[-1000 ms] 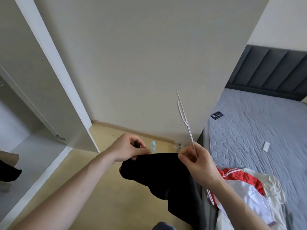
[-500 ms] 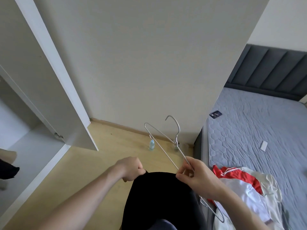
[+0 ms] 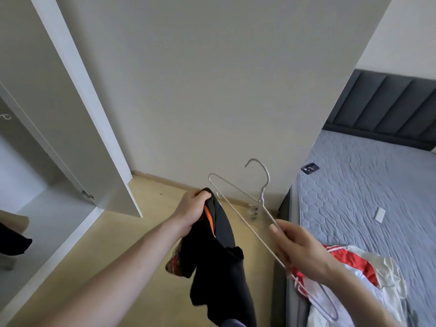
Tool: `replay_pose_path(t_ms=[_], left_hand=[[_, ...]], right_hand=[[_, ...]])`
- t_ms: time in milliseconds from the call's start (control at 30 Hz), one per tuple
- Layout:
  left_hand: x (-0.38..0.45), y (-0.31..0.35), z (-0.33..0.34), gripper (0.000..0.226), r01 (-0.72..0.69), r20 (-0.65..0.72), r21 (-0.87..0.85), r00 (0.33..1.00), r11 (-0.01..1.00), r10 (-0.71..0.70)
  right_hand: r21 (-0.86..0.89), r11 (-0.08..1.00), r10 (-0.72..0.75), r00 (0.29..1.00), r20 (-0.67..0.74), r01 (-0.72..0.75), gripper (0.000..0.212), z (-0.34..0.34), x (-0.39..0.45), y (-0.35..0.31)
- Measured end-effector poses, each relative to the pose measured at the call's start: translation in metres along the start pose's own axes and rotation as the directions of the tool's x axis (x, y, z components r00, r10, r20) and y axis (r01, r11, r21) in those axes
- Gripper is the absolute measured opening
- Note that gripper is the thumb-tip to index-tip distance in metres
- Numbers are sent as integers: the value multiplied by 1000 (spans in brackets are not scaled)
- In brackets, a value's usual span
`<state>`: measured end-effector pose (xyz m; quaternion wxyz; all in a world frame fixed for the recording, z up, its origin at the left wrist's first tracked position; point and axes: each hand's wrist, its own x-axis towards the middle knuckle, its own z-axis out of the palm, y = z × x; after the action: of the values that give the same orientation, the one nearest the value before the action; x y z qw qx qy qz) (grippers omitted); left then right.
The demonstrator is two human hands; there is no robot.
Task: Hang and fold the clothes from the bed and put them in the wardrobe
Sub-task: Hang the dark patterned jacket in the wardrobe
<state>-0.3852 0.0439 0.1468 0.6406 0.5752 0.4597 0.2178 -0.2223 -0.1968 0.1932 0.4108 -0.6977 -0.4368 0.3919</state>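
Gripping a bunched black garment [image 3: 219,256] near its top edge, the left hand [image 3: 192,212] has its fingers curled tight round the cloth, which hangs limp below the fist over the yellowish floor [image 3: 113,267]. The fabric is soft and matte, with an orange strip showing just under the fingers and a patch of red and orange print lower on the left fold. Just to the right, apart from the garment, the right hand [image 3: 297,246] pinches a thin wire hanger [image 3: 238,208] where the bottom bar and one sloping arm pass between thumb and fingers. The hanger is pale, slim metal, with a rounded hook pointing up toward the plain wall [image 3: 212,90] and one looped shoulder jutting left, close to the left hand. Its other shoulder sticks out below the right wrist, over a crumpled white and red garment [image 3: 349,263] lying on the grey quilted bed [image 3: 377,185]. On the left stands the open white wardrobe [image 3: 47,208], smooth and flat-panelled.
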Motion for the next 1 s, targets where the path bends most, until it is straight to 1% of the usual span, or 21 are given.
replay_pose_path(t_ms=[33, 100, 167, 200, 267, 333, 400, 500, 667, 867, 1000], left_hand=[[2, 4, -2, 21, -46, 1, 54, 999, 997, 46], [8, 12, -5, 12, -104, -51, 139, 992, 985, 112], [17, 20, -9, 14, -131, -130, 191, 979, 973, 158], [23, 23, -11, 15, -142, -157, 194, 972, 971, 174], [33, 31, -16, 17, -154, -186, 206, 963, 966, 193], [45, 39, -21, 20, -152, -209, 239, 956, 959, 204], [52, 49, -25, 22, -155, -229, 273, 948, 949, 221], [58, 62, -29, 22, -174, -214, 320, 944, 931, 250], [58, 77, -26, 13, -217, -148, 401, 943, 890, 297], [46, 92, -8, 11, -302, -67, 412, 931, 860, 359], [41, 101, -6, 11, -333, -43, 406, 923, 851, 382]], right_hand=[[-34, 999, -19, 1000, -23, 19, 48, -7, 0, -3], [-147, 988, -67, 995, -71, 56, 53, -21, 2, -9], [-241, 967, -108, 991, -83, 85, 57, -32, 2, -13], [-259, 962, -109, 991, -75, 87, 59, -37, 2, -15], [-250, 965, -92, 994, -52, 77, 62, -44, 0, -21], [-192, 980, -67, 997, -23, 62, 64, -50, -2, -28], [-141, 988, -55, 998, 10, 56, 62, -54, -4, -33], [-82, 996, -41, 999, 26, 43, 58, -55, -5, -38], [-69, 998, -15, 1000, -10, 14, 59, -42, 1, -41], [21, 1000, 23, 999, 34, -23, 60, -25, 13, -42], [-6, 1000, 12, 1000, -13, -12, 62, -25, 14, -48]])
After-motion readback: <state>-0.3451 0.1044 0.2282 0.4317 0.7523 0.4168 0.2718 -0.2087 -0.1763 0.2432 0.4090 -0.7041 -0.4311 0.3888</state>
